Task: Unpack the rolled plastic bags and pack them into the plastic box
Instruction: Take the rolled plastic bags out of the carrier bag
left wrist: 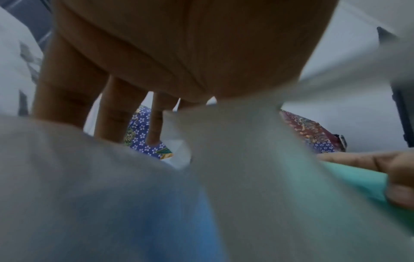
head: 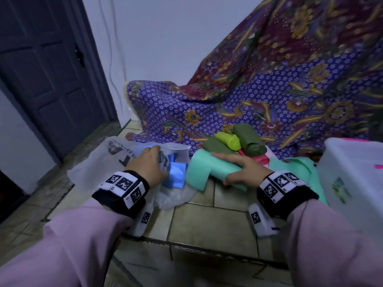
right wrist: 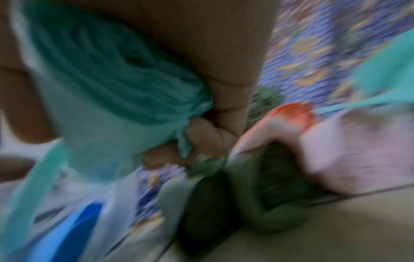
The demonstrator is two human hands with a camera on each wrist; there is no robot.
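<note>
A mint-green roll of bags (head: 213, 170) (right wrist: 107, 88) lies on the tiled floor, its loose end hanging open at the left. My right hand (head: 232, 168) grips it, fingers over the top and thumb underneath. Left of it, blue rolls (head: 175, 172) (right wrist: 74, 226) sit inside a white translucent wrapper bag (head: 103, 160) (left wrist: 235, 159). My left hand (head: 154, 160) lies on that wrapper and pinches a bunch of its film at the thumb, with the fingers (left wrist: 112, 109) stretched forward. The white plastic box (head: 352, 172) stands at the right edge.
Behind the mint roll lie two dark green rolls (head: 250, 139) (right wrist: 257, 195), a lime roll (head: 229, 140) and a pink-red one (head: 257, 159). A patterned batik cloth (head: 269, 96) drapes over the back. A dark door (head: 51, 79) stands at the left. Loose mint film (head: 294, 168) lies beside the box.
</note>
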